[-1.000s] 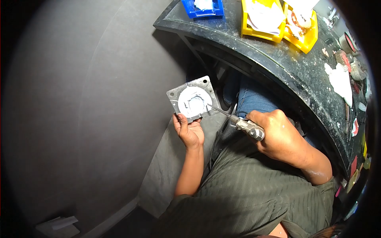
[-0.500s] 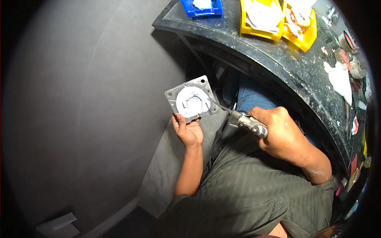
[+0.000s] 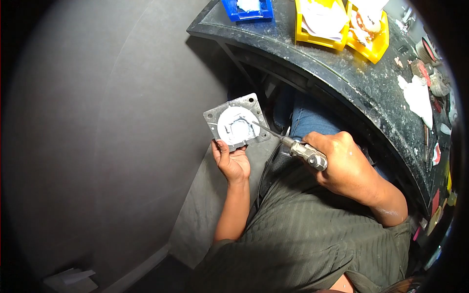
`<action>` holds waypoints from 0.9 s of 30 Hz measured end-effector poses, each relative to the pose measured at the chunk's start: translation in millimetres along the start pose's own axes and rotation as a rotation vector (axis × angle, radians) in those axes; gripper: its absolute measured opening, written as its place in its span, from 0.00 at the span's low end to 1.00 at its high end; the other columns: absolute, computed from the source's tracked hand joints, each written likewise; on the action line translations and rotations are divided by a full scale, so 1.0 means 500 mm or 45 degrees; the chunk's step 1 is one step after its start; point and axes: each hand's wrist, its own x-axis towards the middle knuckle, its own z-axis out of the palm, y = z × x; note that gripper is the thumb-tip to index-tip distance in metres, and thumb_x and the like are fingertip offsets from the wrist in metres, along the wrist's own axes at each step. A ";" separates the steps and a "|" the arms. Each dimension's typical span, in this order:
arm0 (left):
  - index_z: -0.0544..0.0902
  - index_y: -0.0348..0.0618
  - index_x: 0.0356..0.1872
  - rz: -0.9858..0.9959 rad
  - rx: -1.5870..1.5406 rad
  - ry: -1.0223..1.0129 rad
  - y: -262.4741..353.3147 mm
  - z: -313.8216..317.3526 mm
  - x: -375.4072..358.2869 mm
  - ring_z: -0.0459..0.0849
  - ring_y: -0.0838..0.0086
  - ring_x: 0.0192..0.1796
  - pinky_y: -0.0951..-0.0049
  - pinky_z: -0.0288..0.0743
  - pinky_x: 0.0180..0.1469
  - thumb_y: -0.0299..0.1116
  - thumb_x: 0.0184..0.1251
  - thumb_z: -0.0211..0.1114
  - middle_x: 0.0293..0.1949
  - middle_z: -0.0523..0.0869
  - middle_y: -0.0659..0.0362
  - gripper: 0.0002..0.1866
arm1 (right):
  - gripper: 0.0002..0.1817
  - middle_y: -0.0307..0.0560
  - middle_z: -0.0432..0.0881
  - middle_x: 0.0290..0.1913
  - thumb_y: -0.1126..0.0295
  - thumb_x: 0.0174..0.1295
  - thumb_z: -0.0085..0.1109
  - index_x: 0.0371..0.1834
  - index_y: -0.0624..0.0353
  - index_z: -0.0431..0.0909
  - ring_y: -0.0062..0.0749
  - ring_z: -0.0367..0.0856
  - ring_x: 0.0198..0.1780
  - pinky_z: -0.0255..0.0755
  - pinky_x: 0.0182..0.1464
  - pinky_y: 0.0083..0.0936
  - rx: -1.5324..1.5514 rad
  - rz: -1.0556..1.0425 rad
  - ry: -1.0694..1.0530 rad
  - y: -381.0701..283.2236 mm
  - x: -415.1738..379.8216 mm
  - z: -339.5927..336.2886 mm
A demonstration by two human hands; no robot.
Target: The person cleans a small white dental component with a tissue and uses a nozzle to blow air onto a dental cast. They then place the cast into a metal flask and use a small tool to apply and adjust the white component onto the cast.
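Note:
In my left hand (image 3: 233, 162) is a square metal flask half (image 3: 241, 102) with holes at its corners, the thumb along its lower edge and the fingers beneath it. White plaster (image 3: 225, 128) fills the round middle, with a rough hollow at its centre. My right hand (image 3: 346, 163) is wrapped around a silver air chisel (image 3: 307, 153). Its long thin bit (image 3: 271, 132) reaches left across the flask's edge, the tip right at the plaster's right side. The right fingertips are hidden behind the tool.
A dark, dusty bench (image 3: 273, 44) curves along the right. On it stand a blue bin (image 3: 248, 18) and two yellow bins (image 3: 320, 42) holding white pieces. A white cloth-like piece (image 3: 417, 100) and several tools lie at the far right.
The chisel has shifted slightly left, its tip further onto the plaster's right side. The hollow's upper left edge looks more broken. My left hand and the flask have hardly moved.

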 end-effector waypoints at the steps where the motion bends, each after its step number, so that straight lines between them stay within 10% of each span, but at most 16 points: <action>1: 0.74 0.48 0.60 -0.001 0.000 0.000 -0.001 0.000 -0.001 0.80 0.69 0.60 0.57 0.77 0.55 0.46 0.79 0.63 0.60 0.80 0.59 0.19 | 0.14 0.62 0.81 0.26 0.86 0.47 0.62 0.39 0.65 0.80 0.59 0.84 0.30 0.77 0.34 0.40 -0.005 -0.003 -0.002 0.001 -0.001 0.001; 27: 0.72 0.45 0.62 0.039 0.102 -0.110 0.009 0.016 -0.010 0.82 0.67 0.59 0.59 0.79 0.55 0.46 0.79 0.63 0.59 0.81 0.57 0.21 | 0.06 0.67 0.80 0.24 0.82 0.50 0.61 0.32 0.66 0.76 0.65 0.84 0.32 0.78 0.37 0.49 -0.003 -0.010 0.010 -0.018 0.010 -0.005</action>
